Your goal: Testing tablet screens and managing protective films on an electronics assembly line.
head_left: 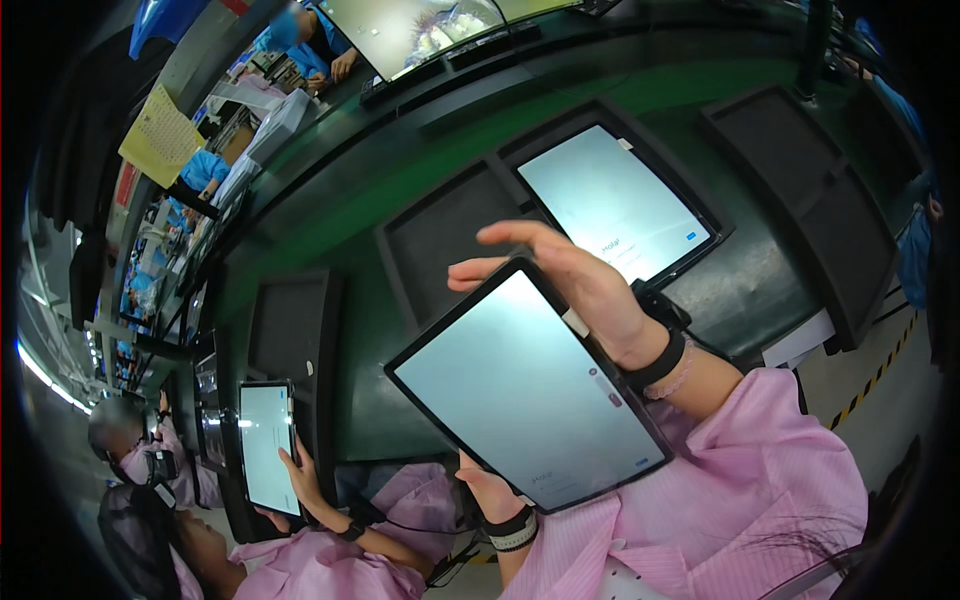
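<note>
held tablet (530, 390) hides most of the left hand (487, 492)

the left hand's fingers disappear behind the held tablet, which also covers part of the foam tray (440, 225). behind the right hand (595, 295), part of the lower-left edge of a second tablet (610, 195) is lost. the view's upper edge cuts off a monitor (410, 35). a co-worker's head (115, 425) at far left is blurred, and the writing on a yellow sheet (160, 138) is too small to read.

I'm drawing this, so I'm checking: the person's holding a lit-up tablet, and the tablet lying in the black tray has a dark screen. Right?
One mistake: the lying tablet in the black tray is lit up, not dark, as the head view shows. The held tablet is lit, yes.
</note>
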Demonstrator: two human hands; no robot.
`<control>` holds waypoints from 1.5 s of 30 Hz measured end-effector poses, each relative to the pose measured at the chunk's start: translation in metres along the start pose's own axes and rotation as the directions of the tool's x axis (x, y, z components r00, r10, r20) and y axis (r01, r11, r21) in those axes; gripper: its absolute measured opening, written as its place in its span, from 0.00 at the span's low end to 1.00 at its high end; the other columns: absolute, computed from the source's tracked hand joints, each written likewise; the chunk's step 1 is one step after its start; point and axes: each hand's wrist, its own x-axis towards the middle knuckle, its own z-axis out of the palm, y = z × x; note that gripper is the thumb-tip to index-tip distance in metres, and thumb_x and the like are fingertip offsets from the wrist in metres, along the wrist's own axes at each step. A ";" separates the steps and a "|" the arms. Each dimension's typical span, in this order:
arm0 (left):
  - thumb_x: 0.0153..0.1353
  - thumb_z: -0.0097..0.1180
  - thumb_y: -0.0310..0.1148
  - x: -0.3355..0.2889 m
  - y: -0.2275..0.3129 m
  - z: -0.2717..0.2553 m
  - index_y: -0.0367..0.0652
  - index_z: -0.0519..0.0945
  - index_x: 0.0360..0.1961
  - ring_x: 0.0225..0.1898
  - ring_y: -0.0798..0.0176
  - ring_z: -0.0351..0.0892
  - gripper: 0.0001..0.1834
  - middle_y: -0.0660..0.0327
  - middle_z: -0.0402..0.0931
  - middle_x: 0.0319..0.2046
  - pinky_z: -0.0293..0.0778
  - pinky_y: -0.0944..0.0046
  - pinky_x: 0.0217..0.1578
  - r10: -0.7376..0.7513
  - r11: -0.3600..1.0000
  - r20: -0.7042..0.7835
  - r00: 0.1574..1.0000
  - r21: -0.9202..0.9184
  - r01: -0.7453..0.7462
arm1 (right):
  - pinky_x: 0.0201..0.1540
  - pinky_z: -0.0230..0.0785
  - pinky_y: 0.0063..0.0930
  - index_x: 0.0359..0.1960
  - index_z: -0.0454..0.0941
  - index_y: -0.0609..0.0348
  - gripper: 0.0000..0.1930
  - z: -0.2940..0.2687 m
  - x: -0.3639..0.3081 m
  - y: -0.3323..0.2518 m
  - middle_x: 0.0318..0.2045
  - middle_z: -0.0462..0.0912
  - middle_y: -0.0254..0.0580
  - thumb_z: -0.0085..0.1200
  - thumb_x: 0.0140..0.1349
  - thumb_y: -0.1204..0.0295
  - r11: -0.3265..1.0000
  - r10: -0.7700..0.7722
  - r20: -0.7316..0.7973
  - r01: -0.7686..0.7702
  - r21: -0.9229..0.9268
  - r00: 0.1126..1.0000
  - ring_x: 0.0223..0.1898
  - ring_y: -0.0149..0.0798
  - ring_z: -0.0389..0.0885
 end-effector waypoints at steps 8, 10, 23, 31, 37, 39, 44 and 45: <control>0.55 0.36 0.64 0.000 0.000 0.014 0.39 0.54 0.59 0.49 0.58 0.67 0.42 0.55 0.63 0.52 0.68 0.60 0.46 -0.068 0.998 0.031 0.997 -0.013 0.069 | 0.60 0.55 0.34 0.55 0.58 0.68 0.20 -0.008 0.001 0.005 0.54 0.65 0.56 0.32 0.64 0.70 0.981 0.018 0.080 -0.034 0.193 0.997 0.59 0.45 0.60; 0.55 0.36 0.64 0.002 0.000 0.014 0.39 0.53 0.59 0.49 0.58 0.67 0.43 0.55 0.63 0.52 0.68 0.60 0.46 -0.100 0.995 0.056 0.993 -0.022 0.101 | 0.60 0.55 0.33 0.55 0.59 0.67 0.20 -0.009 0.001 0.008 0.55 0.65 0.55 0.31 0.64 0.69 0.972 0.025 0.047 -0.035 0.233 0.999 0.59 0.44 0.60; 0.57 0.32 0.64 0.017 0.016 0.027 0.32 0.62 0.53 0.41 0.63 0.71 0.42 0.57 0.70 0.44 0.68 0.66 0.43 -0.047 0.995 -0.071 0.996 0.085 0.053 | 0.58 0.58 0.32 0.61 0.53 0.59 0.23 -0.015 0.003 0.003 0.57 0.61 0.49 0.28 0.67 0.63 0.960 0.041 -0.106 -0.010 0.280 0.994 0.59 0.40 0.59; 0.62 0.32 0.59 0.083 0.067 0.020 0.32 0.65 0.51 0.43 0.65 0.69 0.37 0.57 0.71 0.44 0.68 0.67 0.43 -0.317 0.941 -0.014 0.948 -0.127 0.313 | 0.61 0.48 0.34 0.65 0.41 0.59 0.29 0.003 -0.038 -0.019 0.64 0.48 0.44 0.32 0.66 0.60 0.936 0.289 0.159 -0.313 0.159 0.944 0.62 0.39 0.51; 0.62 0.42 0.52 0.093 0.070 0.046 0.31 0.68 0.47 0.28 0.69 0.70 0.30 0.60 0.71 0.35 0.69 0.76 0.25 -0.105 0.942 0.050 0.993 0.324 0.083 | 0.63 0.44 0.37 0.64 0.35 0.65 0.33 0.018 -0.038 -0.033 0.63 0.49 0.42 0.39 0.65 0.64 0.958 0.208 0.249 -0.249 0.145 0.946 0.64 0.36 0.48; 0.61 0.43 0.52 0.107 0.075 0.045 0.31 0.70 0.44 0.24 0.72 0.67 0.29 0.61 0.70 0.29 0.64 0.79 0.19 -0.588 0.417 0.154 0.794 -0.784 0.460 | 0.61 0.49 0.36 0.63 0.42 0.65 0.32 0.018 -0.036 -0.037 0.61 0.55 0.42 0.41 0.64 0.63 0.962 0.193 0.226 -0.229 0.149 0.955 0.61 0.36 0.54; 0.61 0.38 0.50 0.127 0.077 0.024 0.32 0.62 0.54 0.39 0.59 0.75 0.31 0.52 0.71 0.45 0.73 0.64 0.43 -0.358 0.911 0.208 0.910 -0.138 0.390 | 0.52 0.62 0.33 0.49 0.66 0.64 0.19 -0.014 -0.016 -0.059 0.48 0.71 0.46 0.44 0.62 0.63 0.940 0.279 0.095 -0.292 0.178 0.955 0.48 0.39 0.70; 0.58 0.37 0.62 0.136 0.077 0.032 0.33 0.65 0.52 0.36 0.59 0.75 0.39 0.54 0.72 0.42 0.74 0.63 0.40 -0.412 0.899 0.130 0.902 -0.104 0.425 | 0.52 0.63 0.33 0.47 0.66 0.63 0.18 -0.025 -0.015 -0.062 0.47 0.71 0.48 0.43 0.62 0.63 0.924 0.325 0.074 -0.334 0.188 0.943 0.47 0.39 0.71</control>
